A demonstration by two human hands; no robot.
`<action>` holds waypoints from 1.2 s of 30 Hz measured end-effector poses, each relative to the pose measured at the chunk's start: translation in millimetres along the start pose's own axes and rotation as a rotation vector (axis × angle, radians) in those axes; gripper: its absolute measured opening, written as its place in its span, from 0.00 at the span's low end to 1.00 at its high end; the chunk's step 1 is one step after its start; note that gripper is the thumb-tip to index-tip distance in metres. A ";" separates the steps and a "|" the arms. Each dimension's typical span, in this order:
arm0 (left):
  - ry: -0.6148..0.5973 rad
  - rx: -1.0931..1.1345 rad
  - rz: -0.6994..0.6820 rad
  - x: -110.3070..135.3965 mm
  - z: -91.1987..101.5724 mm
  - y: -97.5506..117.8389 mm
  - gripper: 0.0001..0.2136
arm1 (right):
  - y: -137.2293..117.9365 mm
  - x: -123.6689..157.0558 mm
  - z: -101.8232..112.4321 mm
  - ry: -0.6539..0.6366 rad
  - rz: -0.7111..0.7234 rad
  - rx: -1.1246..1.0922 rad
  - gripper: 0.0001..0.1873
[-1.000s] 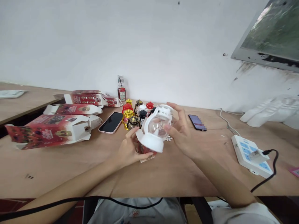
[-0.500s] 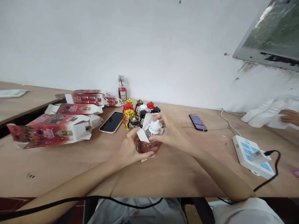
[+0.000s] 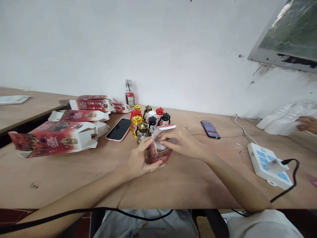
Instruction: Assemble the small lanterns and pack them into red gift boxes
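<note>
My left hand [image 3: 139,158] is wrapped round a small red printed cardboard box [image 3: 158,157], which is tilted on the table with its top flaps open. Inside the mouth of the box sits a white miniature lantern [image 3: 160,146], mostly hidden by the box walls and fingers. My right hand [image 3: 182,142] reaches in from the right, its bent fingers at the top of that lantern. Just behind the box stands a cluster of small lanterns in gold, red, black and white, among them a bronze-and-black lantern [image 3: 143,132] and a black lantern [image 3: 164,119].
Opened red boxes [image 3: 61,137] lie at the left. A pink-edged phone [image 3: 119,129] and a dark phone [image 3: 210,129] flank the work area. A bottle [image 3: 129,94] stands by the wall. At right are a power strip [image 3: 268,165], white packaging [image 3: 279,120] and another person's hand [image 3: 307,123].
The white lantern has gone down into the box, its top now largely out of sight. My right hand has followed it to the box opening. My left hand keeps its hold.
</note>
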State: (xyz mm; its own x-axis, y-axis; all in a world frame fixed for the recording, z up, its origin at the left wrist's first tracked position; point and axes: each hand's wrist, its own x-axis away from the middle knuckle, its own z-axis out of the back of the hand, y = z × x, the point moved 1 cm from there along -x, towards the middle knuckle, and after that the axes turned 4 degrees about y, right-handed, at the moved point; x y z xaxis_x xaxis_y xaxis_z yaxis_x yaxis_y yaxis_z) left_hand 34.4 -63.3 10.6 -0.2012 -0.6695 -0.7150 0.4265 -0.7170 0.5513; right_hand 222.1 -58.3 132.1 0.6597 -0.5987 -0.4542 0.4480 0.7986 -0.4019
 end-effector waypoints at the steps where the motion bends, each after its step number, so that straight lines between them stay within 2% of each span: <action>1: 0.000 -0.022 -0.065 -0.7 1.2 1.1 0.36 | 2.5 1.8 0.1 0.052 -0.010 -0.047 0.10; 3: 0.004 -0.064 -0.167 -2.2 3.6 3.6 0.34 | 10.4 6.7 -0.6 0.186 -0.036 -0.162 0.13; 7: -0.002 -0.101 -0.219 -4.1 5.7 7.2 0.31 | 31.5 16.9 -7.2 0.463 -0.042 -0.272 0.14; 9: -0.033 -0.092 -0.217 -4.9 5.6 8.3 0.28 | 39.0 18.1 -12.7 0.511 -0.029 -0.261 0.24; 11: -0.071 -0.072 -0.203 -6.7 6.0 9.6 0.27 | 42.1 15.6 -18.5 0.443 -0.036 -0.286 0.37; 13: -0.101 -0.048 -0.183 -9.5 7.4 11.2 0.27 | 41.1 11.3 -22.5 0.330 -0.074 -0.361 0.43; 16: -0.123 -0.017 -0.138 -14.4 10.3 12.9 0.27 | 34.8 6.6 -24.1 0.183 -0.086 -0.505 0.39; 19: -0.123 -0.013 -0.096 -16.3 11.2 11.0 0.26 | 28.3 7.2 -23.7 0.064 0.000 -0.560 0.34; 22: -0.132 -0.007 -0.046 -13.1 7.7 4.9 0.27 | 27.6 9.8 -24.9 0.079 0.047 -0.470 0.25; 25: -0.057 0.062 -0.032 -7.9 2.8 -2.3 0.36 | 31.8 11.7 -27.9 0.118 0.122 -0.310 0.19; 29: -0.021 0.118 -0.043 -3.9 -1.5 -5.4 0.44 | 37.1 17.3 -30.9 0.070 0.200 -0.095 0.19; 33: -0.073 0.205 0.019 -1.9 -5.6 -1.6 0.45 | 36.7 27.5 -29.8 -0.022 0.233 0.044 0.23; 36: -0.156 0.267 0.089 0.8 -10.9 -0.4 0.47 | 32.6 29.5 -17.6 0.013 0.236 0.090 0.28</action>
State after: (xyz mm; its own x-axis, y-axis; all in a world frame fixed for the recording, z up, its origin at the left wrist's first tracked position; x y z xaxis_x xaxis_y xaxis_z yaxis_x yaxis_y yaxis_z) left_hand 43.7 -61.4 5.1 -0.3150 -0.7386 -0.5960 0.2064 -0.6662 0.7166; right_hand 245.6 -51.0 91.6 0.7447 -0.3954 -0.5377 0.3349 0.9182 -0.2115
